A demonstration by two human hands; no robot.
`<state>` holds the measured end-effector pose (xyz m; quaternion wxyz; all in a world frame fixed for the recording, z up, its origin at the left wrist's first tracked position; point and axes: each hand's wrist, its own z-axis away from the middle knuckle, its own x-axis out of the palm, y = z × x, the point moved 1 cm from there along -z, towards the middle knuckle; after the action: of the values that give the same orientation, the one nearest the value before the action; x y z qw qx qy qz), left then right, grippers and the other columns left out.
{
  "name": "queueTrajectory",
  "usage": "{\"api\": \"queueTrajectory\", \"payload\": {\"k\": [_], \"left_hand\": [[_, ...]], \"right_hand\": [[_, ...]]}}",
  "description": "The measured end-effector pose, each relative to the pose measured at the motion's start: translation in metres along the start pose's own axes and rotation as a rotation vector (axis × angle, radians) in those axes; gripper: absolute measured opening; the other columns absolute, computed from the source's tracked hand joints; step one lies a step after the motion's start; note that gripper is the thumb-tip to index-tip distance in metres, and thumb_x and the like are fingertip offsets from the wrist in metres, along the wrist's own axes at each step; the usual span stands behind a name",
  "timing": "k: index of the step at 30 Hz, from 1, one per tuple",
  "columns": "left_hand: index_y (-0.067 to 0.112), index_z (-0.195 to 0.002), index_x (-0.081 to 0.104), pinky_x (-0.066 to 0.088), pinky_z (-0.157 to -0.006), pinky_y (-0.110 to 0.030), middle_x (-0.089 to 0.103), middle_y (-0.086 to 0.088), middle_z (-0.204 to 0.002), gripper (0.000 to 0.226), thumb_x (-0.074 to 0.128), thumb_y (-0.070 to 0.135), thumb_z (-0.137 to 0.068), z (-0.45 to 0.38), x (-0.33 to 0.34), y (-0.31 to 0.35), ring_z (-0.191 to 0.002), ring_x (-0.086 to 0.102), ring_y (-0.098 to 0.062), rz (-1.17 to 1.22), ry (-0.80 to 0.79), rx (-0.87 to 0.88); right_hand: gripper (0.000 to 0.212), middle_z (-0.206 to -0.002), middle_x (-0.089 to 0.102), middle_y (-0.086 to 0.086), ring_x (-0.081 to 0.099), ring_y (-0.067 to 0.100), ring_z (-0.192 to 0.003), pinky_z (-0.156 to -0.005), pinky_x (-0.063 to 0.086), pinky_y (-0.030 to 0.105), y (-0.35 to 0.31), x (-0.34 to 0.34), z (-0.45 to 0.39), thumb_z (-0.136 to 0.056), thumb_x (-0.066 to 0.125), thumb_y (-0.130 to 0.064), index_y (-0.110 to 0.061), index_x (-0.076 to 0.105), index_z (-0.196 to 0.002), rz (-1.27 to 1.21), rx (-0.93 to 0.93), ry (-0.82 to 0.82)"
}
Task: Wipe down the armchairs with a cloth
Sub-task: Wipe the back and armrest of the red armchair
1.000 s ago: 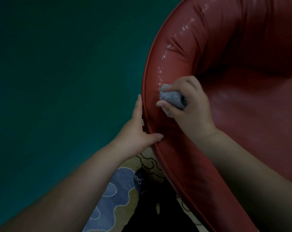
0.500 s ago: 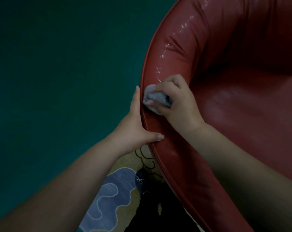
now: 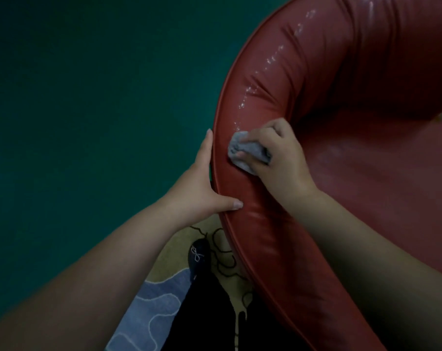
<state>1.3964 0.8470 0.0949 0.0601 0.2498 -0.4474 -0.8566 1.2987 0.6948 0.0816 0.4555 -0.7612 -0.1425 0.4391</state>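
1. Right hand grips a bunched grey cloth, pressing it onto the armchair rim.
2. Left hand braces the rim's outer edge, fingers straight, thumb on top; it holds nothing.
3. Cloth sits on the padded rim, just beside the left fingers; its long axis runs across the rim, free end toward the outer edge.
4. Risk: droplets farther along the rim may be missed if the stroke stops short.
5. Risk: the small wad could slip on wet, slick upholstery.
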Motion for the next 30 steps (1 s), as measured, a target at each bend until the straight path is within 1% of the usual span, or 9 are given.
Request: {"api": "queueTrajectory", "payload": {"k": [2,5,7,10,12,15,19,23,30], "left_hand": [[0.05,-0.145,-0.016,0.044,-0.094,-0.012,0.028,0.032,-0.14,0.139,0.091,0.024,-0.06,-0.005,-0.005,0.0,-0.108,0.045,0.023,0.013,-0.024,0.001],[0.046,-0.145,-0.019,0.032,-0.084,0.006,0.019,0.029,-0.144,0.142,0.092,0.025,-0.058,-0.02,-0.012,0.002,-0.103,0.033,0.034,0.007,-0.057,0.036],[0.044,-0.146,-0.019,0.033,-0.092,0.0,0.019,0.027,-0.148,0.143,0.092,0.025,-0.057,-0.028,-0.015,0.0,-0.119,0.032,0.023,0.014,-0.074,0.05],[0.044,-0.147,-0.017,0.035,-0.102,-0.014,0.02,0.025,-0.149,0.143,0.092,0.027,-0.056,-0.036,-0.022,0.0,-0.128,0.029,0.013,0.007,-0.093,0.074],[0.049,-0.145,-0.016,0.038,-0.104,-0.02,0.016,0.024,-0.153,0.142,0.092,0.027,-0.055,-0.042,-0.029,0.002,-0.13,0.033,0.01,0.012,-0.125,0.079],[0.048,-0.144,-0.02,0.041,-0.093,-0.008,0.014,0.027,-0.149,0.145,0.093,0.03,-0.054,-0.054,-0.039,0.01,-0.12,0.037,0.019,-0.037,-0.182,0.118],[0.042,-0.144,-0.025,0.055,-0.087,-0.032,0.026,0.024,-0.146,0.147,0.092,0.026,-0.056,-0.066,-0.04,0.019,-0.12,0.05,-0.004,-0.055,-0.231,0.128],[0.043,-0.145,-0.022,0.056,-0.079,-0.023,0.03,0.037,-0.119,0.145,0.091,0.027,-0.055,-0.072,-0.042,0.013,-0.095,0.051,0.017,-0.05,-0.231,0.152],[0.046,-0.146,-0.018,0.037,-0.099,-0.011,0.022,0.034,-0.135,0.143,0.092,0.027,-0.056,-0.085,-0.048,0.017,-0.102,0.031,0.036,-0.009,-0.237,0.176]], "right_hand": [[0.025,-0.099,0.05,0.006,0.052,0.013,-0.089,-0.079,0.038,0.009,0.02,-0.017,0.01,-0.076,0.077,-0.021,-0.012,0.07,-0.098,0.057,0.116,0.084],[0.022,-0.099,0.058,0.008,0.055,0.012,-0.089,-0.081,0.041,0.011,0.029,-0.033,0.014,-0.075,0.077,-0.015,-0.023,0.068,-0.093,0.02,0.277,0.258],[0.024,-0.098,0.06,0.003,0.055,0.009,-0.091,-0.082,0.04,0.011,0.011,-0.019,0.0,-0.075,0.076,-0.022,-0.029,0.065,-0.095,-0.038,0.164,0.3],[0.032,-0.097,0.053,0.001,0.048,0.0,-0.085,-0.081,0.036,0.006,-0.015,0.009,-0.024,-0.071,0.079,-0.028,-0.02,0.069,-0.1,-0.003,0.007,0.149],[0.031,-0.097,0.051,0.007,0.046,0.002,-0.085,-0.08,0.035,0.005,-0.009,0.013,-0.021,-0.073,0.08,-0.022,-0.011,0.069,-0.1,0.031,0.095,0.152],[0.023,-0.098,0.054,0.01,0.051,0.009,-0.091,-0.082,0.034,0.004,0.001,-0.001,0.0,-0.075,0.078,-0.014,-0.015,0.068,-0.096,0.064,0.272,0.305],[0.031,-0.097,0.057,0.001,0.056,0.015,-0.093,-0.084,0.038,0.01,-0.015,0.004,-0.018,-0.074,0.078,-0.019,-0.036,0.061,-0.093,0.005,0.229,0.445],[0.032,-0.098,0.05,0.003,0.048,0.008,-0.092,-0.083,0.035,0.005,-0.02,0.02,-0.048,-0.071,0.079,-0.025,-0.016,0.07,-0.1,0.094,0.113,0.239],[0.028,-0.099,0.058,0.008,0.055,0.013,-0.092,-0.083,0.036,0.006,0.008,0.001,-0.027,-0.074,0.078,-0.017,-0.032,0.061,-0.091,-0.01,0.355,0.461]]}}
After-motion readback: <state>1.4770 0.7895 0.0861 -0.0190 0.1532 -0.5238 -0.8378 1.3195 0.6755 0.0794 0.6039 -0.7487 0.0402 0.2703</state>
